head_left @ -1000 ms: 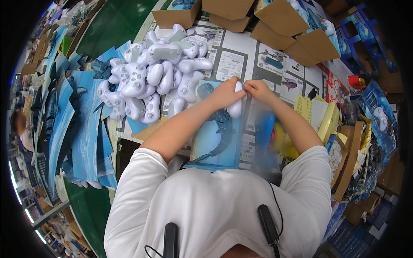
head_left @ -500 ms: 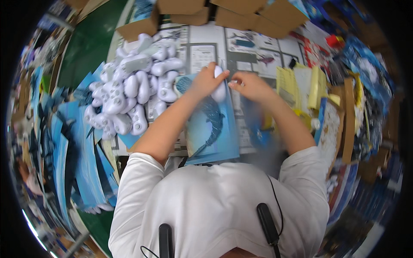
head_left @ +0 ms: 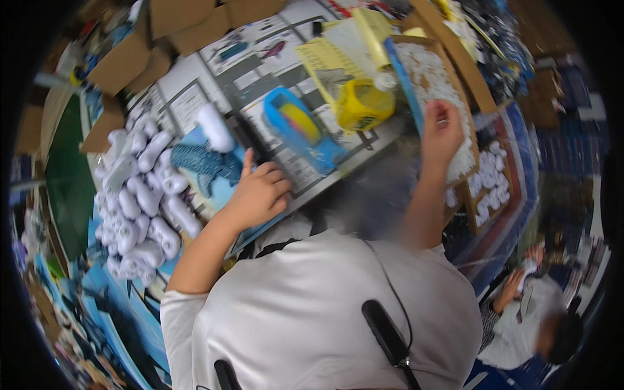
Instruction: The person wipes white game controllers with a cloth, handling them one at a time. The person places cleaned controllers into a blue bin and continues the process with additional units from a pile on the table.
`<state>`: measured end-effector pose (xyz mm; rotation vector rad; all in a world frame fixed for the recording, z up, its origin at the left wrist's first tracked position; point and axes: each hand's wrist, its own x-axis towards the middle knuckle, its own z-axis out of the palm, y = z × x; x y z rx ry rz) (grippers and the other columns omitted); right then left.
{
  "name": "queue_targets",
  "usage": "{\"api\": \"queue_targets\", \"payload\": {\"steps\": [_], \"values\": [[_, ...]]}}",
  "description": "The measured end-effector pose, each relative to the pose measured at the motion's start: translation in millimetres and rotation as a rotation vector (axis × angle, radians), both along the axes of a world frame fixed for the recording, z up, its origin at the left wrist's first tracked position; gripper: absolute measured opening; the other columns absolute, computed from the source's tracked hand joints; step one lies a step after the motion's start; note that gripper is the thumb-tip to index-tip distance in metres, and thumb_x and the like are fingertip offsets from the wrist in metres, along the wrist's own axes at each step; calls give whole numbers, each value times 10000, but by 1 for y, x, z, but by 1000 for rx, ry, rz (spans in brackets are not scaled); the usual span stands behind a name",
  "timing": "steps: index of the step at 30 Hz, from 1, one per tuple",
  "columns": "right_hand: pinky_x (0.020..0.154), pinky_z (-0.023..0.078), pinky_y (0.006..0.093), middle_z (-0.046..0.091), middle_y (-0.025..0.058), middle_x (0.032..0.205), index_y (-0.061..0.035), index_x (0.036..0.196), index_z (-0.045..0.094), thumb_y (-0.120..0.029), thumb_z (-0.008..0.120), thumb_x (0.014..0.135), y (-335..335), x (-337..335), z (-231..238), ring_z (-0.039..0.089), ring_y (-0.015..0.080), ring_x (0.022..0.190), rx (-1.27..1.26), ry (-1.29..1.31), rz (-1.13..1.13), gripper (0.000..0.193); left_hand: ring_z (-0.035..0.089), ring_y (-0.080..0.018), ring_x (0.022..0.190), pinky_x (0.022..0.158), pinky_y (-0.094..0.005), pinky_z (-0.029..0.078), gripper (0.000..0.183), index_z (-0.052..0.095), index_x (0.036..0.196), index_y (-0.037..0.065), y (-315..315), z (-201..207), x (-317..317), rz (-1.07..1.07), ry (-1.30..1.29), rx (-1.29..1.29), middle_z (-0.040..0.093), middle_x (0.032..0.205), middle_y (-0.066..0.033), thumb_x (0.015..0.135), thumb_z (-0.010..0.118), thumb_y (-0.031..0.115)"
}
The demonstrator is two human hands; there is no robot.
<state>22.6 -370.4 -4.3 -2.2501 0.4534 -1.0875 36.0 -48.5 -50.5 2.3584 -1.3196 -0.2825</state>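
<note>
Controllers left of toy shark, tape dispenser right, box farther right

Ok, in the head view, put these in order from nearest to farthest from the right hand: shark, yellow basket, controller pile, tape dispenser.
From the right hand:
1. Yellow basket, to its left
2. Tape dispenser, farther left, past the basket
3. Shark, left again, beside the left hand
4. Controller pile, leftmost of the four

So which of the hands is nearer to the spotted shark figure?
Left. The left hand is close beside the spotted shark figure; the right hand is farther off, over the box of white pieces.
</note>
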Motion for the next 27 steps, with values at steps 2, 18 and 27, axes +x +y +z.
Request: {"api": "queue_targets", "payload": {"steps": [2,18,27], "values": [[674,455,351,587,90,887,-80,867,634,-244,635,769,-73,-9,17,568,250,764,-235,358,-260,191,478,-233,1015,990,-621,125,186,608,848,95,-1,1,-3,36,12,-27,566,871,-46,696,583,199],[665,466,368,635,142,795,-100,854,651,-157,666,715,-167,26,-38,607,295,762,-27,556,-153,150,475,-223,1037,1000,-584,131,202,601,900,122,-11,7,-2,62,-28,9,573,930,-19,712,609,196],[626,469,361,632,110,714,-52,849,614,-121,590,786,-126,20,-20,614,268,682,-311,174,-102,96,534,-226,930,879,-405,352,167,589,918,73,-8,40,0,247,61,-322,580,876,-70,774,575,157]]}}
